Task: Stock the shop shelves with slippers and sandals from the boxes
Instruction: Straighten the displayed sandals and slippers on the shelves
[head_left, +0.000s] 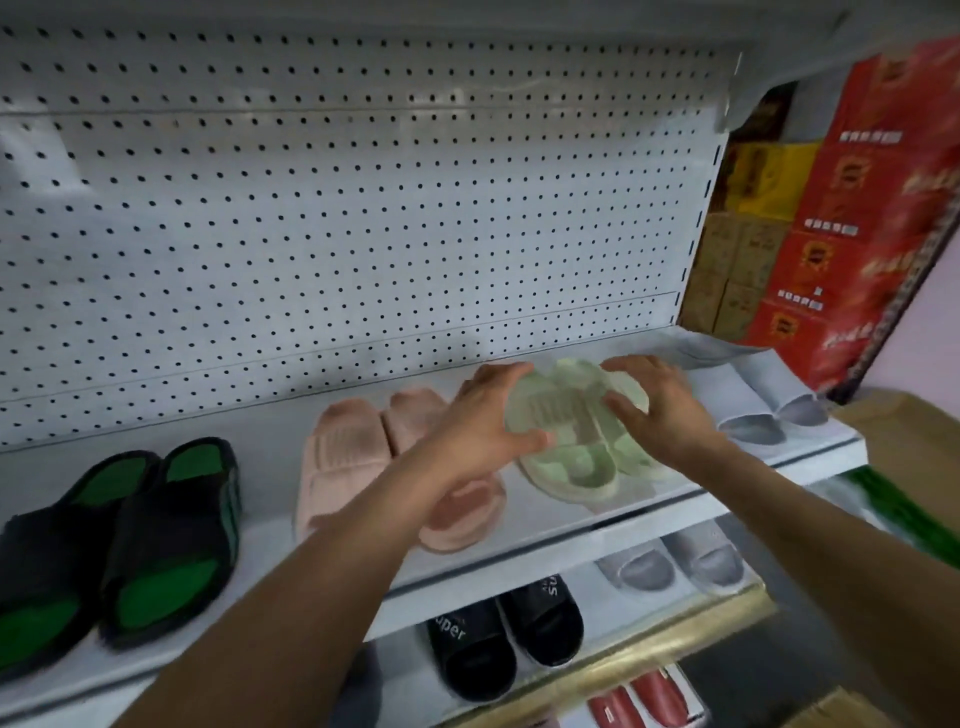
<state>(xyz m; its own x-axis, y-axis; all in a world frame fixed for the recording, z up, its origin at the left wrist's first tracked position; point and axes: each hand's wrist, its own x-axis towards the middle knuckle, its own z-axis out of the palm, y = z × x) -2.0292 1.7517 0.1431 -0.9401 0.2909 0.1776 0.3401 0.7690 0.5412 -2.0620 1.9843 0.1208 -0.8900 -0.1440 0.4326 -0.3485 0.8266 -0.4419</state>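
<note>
A pair of pale green slippers (571, 431) lies on the white shelf (270, 431), right of centre. My left hand (480, 421) grips the left slipper, thumb on its near side and fingers over its far edge. My right hand (657, 402) holds the right slipper from the right, thumb pressed on its strap. To the left of the green pair sits a pink pair (353, 452), partly hidden by my left arm. A black and green pair (130, 540) stands at the shelf's left end. A light grey pair (763, 410) sits at the right end.
A white pegboard (337, 208) backs the shelf. The lower shelf holds black slippers (504, 639), grey slippers (675, 566) and red ones (644, 701) below. Red and yellow cartons (857, 218) are stacked at the right, with a brown cardboard box (904, 441) beside the shelf end.
</note>
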